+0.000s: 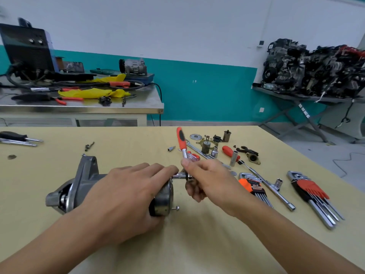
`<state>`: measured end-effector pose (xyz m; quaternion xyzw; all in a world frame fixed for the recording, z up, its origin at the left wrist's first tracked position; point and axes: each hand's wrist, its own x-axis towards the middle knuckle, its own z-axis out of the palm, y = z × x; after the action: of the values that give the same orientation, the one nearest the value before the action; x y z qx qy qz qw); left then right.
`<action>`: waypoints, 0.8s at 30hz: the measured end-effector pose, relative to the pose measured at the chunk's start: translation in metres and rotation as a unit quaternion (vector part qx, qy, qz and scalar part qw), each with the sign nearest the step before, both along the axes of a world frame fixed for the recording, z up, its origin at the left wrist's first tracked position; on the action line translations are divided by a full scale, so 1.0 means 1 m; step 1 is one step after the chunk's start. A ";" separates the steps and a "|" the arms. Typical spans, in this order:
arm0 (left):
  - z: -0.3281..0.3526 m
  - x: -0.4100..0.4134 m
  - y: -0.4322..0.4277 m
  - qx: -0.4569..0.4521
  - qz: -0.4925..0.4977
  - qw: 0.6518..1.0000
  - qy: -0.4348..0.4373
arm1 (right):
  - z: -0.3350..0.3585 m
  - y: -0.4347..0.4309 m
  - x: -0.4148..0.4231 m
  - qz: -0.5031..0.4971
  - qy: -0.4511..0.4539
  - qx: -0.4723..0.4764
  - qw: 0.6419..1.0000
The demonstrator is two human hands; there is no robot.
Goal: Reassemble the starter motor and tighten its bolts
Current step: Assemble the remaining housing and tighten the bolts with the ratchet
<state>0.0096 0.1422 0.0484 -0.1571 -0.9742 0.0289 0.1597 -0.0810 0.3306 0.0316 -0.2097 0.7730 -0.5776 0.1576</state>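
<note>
Head view: the starter motor (pixel 87 180) lay on its side on the yellow worktable (pixel 138 250), left of centre, with its cast nose housing pointing left and its round steel end cap (pixel 165 196) facing right. The left hand (pixel 126 196) gripped the motor's body from above, fingers close together and curved over the casing, thumb tucked under the near side, index fingertip reaching the cap's upper rim. A through bolt (pixel 176 208) stood proud of the cap's lower edge. At the upper edge a chrome socket (pixel 177 176) met the cap, carried on a ratchet (pixel 180 138) whose red-and-black handle rose up and away from the viewer. The right hand (pixel 209 180) held the ratchet at its head, thumb pressed along the shank and the other fingers curled beneath; whether they touched the socket could not be told. To the right lay a red hex key set (pixel 312 191), an orange hex key set (pixel 251 185), a long T-handle wrench (pixel 274 189), a red screwdriver (pixel 229 151), loose sockets and small motor parts. Behind stood a steel bench (pixel 83 110) strewn with tools, and an engine (pixel 316 66) on a stand
</note>
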 end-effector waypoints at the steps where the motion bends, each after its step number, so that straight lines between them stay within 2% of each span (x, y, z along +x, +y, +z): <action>1: 0.000 0.000 0.000 0.001 -0.004 1.000 -0.001 | 0.000 0.004 0.000 0.014 0.062 0.002 0.998; 2: 0.000 0.000 0.000 0.002 -0.006 1.000 -0.003 | -0.001 0.008 -0.001 0.029 0.144 0.005 0.989; 4: 0.000 0.000 0.000 0.011 -0.009 1.000 -0.003 | -0.001 0.017 -0.006 0.055 0.337 0.029 0.940; 5: 0.000 0.000 0.000 0.014 -0.008 1.000 -0.002 | -0.001 0.020 -0.008 0.069 0.412 0.042 0.908; 6: 0.001 0.000 -0.001 0.017 -0.005 1.000 -0.001 | -0.003 0.021 -0.009 0.079 0.443 0.039 0.892; 7: 0.001 0.000 -0.001 0.018 -0.002 1.000 0.000 | -0.004 0.021 -0.008 0.082 0.423 0.028 0.902; 9: 0.001 -0.001 -0.001 0.016 -0.004 1.000 0.003 | -0.002 0.016 -0.005 0.074 0.254 -0.031 0.964; 10: 0.000 -0.002 -0.001 0.011 -0.004 1.000 0.005 | 0.001 0.011 -0.002 0.056 0.175 -0.043 0.982; 12: 0.000 -0.003 0.000 -0.001 0.000 1.000 0.003 | 0.004 0.002 0.000 0.014 0.038 -0.018 0.999; 14: 0.001 -0.003 0.000 -0.007 0.009 1.000 -0.005 | 0.004 -0.003 0.000 -0.004 -0.060 -0.023 0.998; 16: 0.001 -0.001 0.000 -0.003 0.010 1.000 -0.005 | 0.002 0.000 -0.001 0.007 -0.032 -0.022 0.999; 18: 0.001 -0.002 -0.001 -0.007 0.010 1.000 -0.008 | 0.000 0.007 -0.001 0.038 0.096 -0.006 0.995; 21: 0.001 -0.001 -0.001 -0.003 0.011 1.000 -0.002 | -0.001 0.019 -0.007 0.083 0.328 0.031 0.941; 22: 0.001 -0.001 -0.001 -0.003 0.012 1.000 -0.002 | -0.003 0.020 -0.007 0.094 0.367 0.043 0.925; 23: 0.001 -0.002 0.000 -0.002 0.015 1.000 -0.006 | -0.004 0.020 -0.005 0.096 0.358 0.043 0.928; 24: 0.001 -0.002 0.000 -0.001 0.014 1.000 -0.010 | -0.003 0.018 -0.003 0.092 0.299 0.009 0.950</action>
<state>0.0079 0.1422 0.0497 -0.1434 -0.9778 0.0304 0.1494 -0.0839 0.3483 0.0283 -0.4409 0.7676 -0.4644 -0.0263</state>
